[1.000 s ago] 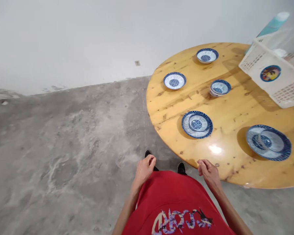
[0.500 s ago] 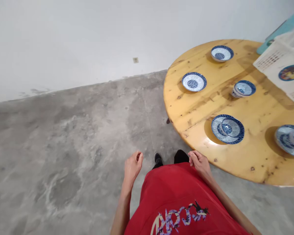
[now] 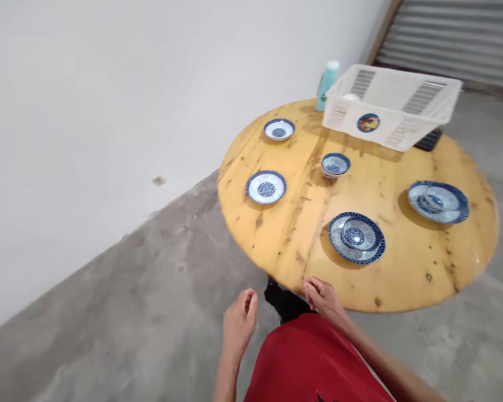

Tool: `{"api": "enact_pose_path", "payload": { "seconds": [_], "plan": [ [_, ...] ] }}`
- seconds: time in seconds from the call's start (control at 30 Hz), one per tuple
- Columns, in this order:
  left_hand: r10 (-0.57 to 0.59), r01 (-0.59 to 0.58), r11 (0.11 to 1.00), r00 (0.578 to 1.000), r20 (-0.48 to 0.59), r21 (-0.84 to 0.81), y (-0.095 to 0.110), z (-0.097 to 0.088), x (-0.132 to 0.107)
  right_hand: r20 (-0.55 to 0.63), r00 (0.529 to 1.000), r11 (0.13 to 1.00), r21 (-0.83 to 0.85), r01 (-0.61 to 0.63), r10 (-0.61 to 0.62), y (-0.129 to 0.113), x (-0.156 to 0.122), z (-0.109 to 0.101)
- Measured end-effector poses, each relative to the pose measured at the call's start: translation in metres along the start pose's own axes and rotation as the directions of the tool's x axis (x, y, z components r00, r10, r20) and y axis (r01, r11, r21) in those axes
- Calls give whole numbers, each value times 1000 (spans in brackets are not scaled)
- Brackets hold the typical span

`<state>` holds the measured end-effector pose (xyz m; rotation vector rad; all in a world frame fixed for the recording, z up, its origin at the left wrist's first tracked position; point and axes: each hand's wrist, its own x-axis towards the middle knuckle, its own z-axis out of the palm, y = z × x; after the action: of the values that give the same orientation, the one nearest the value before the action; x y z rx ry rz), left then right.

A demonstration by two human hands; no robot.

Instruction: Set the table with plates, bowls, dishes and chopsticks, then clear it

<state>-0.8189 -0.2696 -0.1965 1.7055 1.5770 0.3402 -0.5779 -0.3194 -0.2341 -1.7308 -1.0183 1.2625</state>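
My left hand [image 3: 240, 317] hangs beside the table's edge, over the floor, its fingers curled in with nothing showing in them. Close to the near rim of the round wooden table [image 3: 293, 245] is my right hand [image 3: 322, 297], also curled and holding nothing. Nearest to it on the tabletop is a blue-and-white plate [image 3: 336, 239] with a small bowl [image 3: 358, 233] standing in it. Further right sits a second plate [image 3: 460, 209] with a bowl [image 3: 440, 200] in it. A single bowl [image 3: 335, 165] stands mid-table, and two plates, a nearer one [image 3: 266, 188] and a farther one [image 3: 279, 129], lie at the left.
A white plastic basket [image 3: 385, 114] stands at the back right with a dark flat object [image 3: 428, 139] beside it. Left of the basket is a turquoise bottle [image 3: 327, 86]. A white wall [image 3: 109, 111] runs along the left, and a corrugated shutter [image 3: 452, 39] is at the back.
My view has swung right and up, so the table sits nearer the middle and the whole basket shows. Both hands stay curled; the right one now appears against the table's near edge.
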Motion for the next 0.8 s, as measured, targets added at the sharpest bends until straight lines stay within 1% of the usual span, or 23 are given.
{"api": "enact_pose_path", "payload": {
  "seconds": [0.1, 0.17, 0.27, 0.33, 0.4, 0.5, 0.53, 0.6, 0.7, 0.8],
  "plan": [
    [51, -54, 997, 996, 79, 46, 13, -21, 56, -89, 996, 997, 73, 9, -2, -11, 37, 11],
    [105, -116, 991, 983, 150, 68, 26, -33, 94, -171, 985, 995, 93, 25, -9, -20, 63, 13],
    [182, -206, 975, 955, 234, 86, 53, -43, 145, -265, 964, 996, 81, 48, -25, -40, 98, 5],
    [214, -243, 966, 940, 267, 83, 71, -44, 172, -320, 946, 997, 36, 72, -57, -58, 120, -9],
    [237, -263, 963, 926, 294, 51, 88, -42, 194, -383, 918, 995, -29, 97, -100, -77, 143, -29],
    [278, -286, 958, 896, 347, -28, 108, -34, 219, -471, 874, 992, -95, 84, -119, -100, 180, -70],
    [299, -303, 952, 880, 368, -48, 115, -30, 226, -508, 853, 990, -126, 65, -120, -104, 193, -86],
    [343, -345, 936, 845, 409, -73, 126, -23, 238, -600, 793, 985, -173, -1, -105, -109, 219, -119],
    [390, -377, 918, 797, 461, -123, 141, -12, 256, -688, 726, 981, -151, -125, -13, -110, 252, -164],
    [417, -384, 907, 768, 487, -171, 157, -2, 286, -732, 673, 962, -99, -255, 103, -112, 276, -193]
  ]
}}
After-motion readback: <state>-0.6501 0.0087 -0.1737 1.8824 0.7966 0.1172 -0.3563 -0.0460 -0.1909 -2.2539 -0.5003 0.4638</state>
